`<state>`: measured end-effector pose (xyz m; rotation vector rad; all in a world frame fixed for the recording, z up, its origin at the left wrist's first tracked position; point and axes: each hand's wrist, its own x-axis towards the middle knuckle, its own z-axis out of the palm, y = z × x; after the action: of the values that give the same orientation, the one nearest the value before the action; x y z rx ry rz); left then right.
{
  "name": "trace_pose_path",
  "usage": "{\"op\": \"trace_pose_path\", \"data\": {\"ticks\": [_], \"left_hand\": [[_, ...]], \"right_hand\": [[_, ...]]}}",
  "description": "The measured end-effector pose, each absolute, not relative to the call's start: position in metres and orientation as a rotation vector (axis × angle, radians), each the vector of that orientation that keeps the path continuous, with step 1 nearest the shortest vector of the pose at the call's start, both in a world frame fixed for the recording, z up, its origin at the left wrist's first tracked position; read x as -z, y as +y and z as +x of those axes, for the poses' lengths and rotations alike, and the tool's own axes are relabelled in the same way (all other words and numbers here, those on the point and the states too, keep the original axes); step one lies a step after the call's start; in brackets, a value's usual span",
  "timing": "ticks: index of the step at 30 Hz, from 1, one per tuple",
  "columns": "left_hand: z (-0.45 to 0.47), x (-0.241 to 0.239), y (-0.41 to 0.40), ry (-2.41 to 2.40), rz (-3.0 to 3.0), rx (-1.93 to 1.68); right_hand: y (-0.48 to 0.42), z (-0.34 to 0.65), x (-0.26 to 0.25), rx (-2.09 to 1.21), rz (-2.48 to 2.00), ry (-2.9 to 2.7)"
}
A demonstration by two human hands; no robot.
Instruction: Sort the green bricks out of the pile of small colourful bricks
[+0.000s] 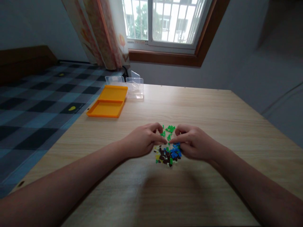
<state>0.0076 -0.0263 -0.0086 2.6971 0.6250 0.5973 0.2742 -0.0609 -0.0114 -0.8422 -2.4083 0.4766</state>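
My left hand [144, 138] rests at the left side of a heap of small building bricks, index finger stretched toward the middle and fingers apart. From the right my right hand [195, 142] reaches in, its index fingertip almost meeting the left one among the pieces. Beyond the fingertips lie loose green bricks [170, 128]. Nearer to me are mixed dark brown bricks [164, 156], with blue bricks [175, 152] beside my right hand and a few yellow bricks [157, 156] at the left. No brick shows clearly gripped in either hand; the fingertip contacts are too small to make out.
An orange open case [106, 108] lies at the back left of the wooden table [189, 107]. Behind it stand clear plastic boxes [137, 90]. A bed with a checked cover [42, 104] adjoins the table's left edge. A window [165, 22] and curtain [104, 34] are beyond.
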Motion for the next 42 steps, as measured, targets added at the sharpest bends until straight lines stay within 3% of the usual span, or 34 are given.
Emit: {"op": "trace_pose_path", "data": {"ticks": [34,42], "left_hand": [[0.0079,0.0022,-0.0276,0.495,2.781,-0.523],[0.0059,0.0033,-0.0239,0.693,2.866,-0.488]], "right_hand": [[-0.058,0.2759,0.0107,-0.437,-0.881,-2.329],[-0.056,0.2783,0.0141,-0.433,-0.941,-2.29]]}}
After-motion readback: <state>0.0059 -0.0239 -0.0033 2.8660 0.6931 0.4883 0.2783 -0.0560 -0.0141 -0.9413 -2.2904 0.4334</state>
